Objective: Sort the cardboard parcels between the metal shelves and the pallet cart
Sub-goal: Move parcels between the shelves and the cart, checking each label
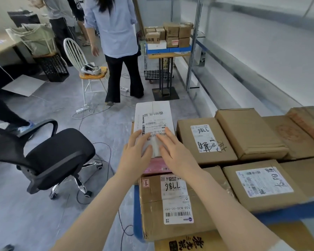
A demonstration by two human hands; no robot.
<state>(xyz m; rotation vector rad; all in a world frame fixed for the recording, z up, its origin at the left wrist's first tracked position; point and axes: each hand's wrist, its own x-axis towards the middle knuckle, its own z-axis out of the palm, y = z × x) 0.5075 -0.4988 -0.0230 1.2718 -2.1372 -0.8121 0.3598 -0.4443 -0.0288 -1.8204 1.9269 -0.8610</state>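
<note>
While pressing down with left hand point(134, 151) and right hand point(172, 149), fingers straight and curled round nothing, steadies the white parcel point(153, 113) on top of a pink parcel point(158, 166) at the left end of the metal shelf point(288, 211). Looks partway through: shows several brown parcels point(250, 131) already lying side by side on that shelf. Leaves, probably, the far stack of boxes point(172, 34) near the wire cart point(152, 69) still to sort; cannot tell the total.

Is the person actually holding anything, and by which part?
Nothing is gripped: the left hand and the right hand lie flat, fingers straight, on the top face of the white parcel, near its closer end.
</note>
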